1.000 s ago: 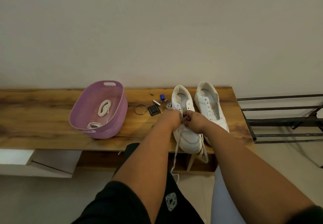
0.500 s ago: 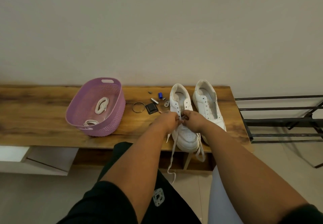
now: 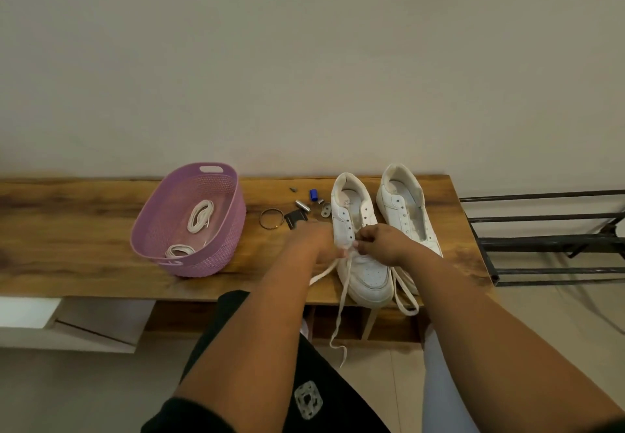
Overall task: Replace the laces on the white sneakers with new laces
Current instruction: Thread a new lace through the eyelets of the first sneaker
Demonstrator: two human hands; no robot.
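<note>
Two white sneakers stand side by side on the wooden bench (image 3: 67, 250), toes toward me. The left sneaker (image 3: 362, 263) has a white lace (image 3: 341, 304) threaded through its lower eyelets, with both ends hanging over the bench's front edge. My left hand (image 3: 318, 243) pinches the lace at the sneaker's left side. My right hand (image 3: 382, 243) pinches the lace over the tongue. The right sneaker (image 3: 406, 209) has no lace. Two coiled white laces (image 3: 199, 216) lie in the purple basket (image 3: 230, 229).
Small items lie between the basket and the sneakers: a metal ring (image 3: 271, 219), a black clip (image 3: 295, 219), a silver cylinder (image 3: 302, 206) and a blue cap (image 3: 314, 194). A black metal rack (image 3: 541, 239) stands right of the bench. My knees are below the bench's front edge.
The view has shifted, so the bench sits further right in the frame. My left hand has drawn slightly left, pulling the lace out sideways. Both hands stay at the left sneaker.
</note>
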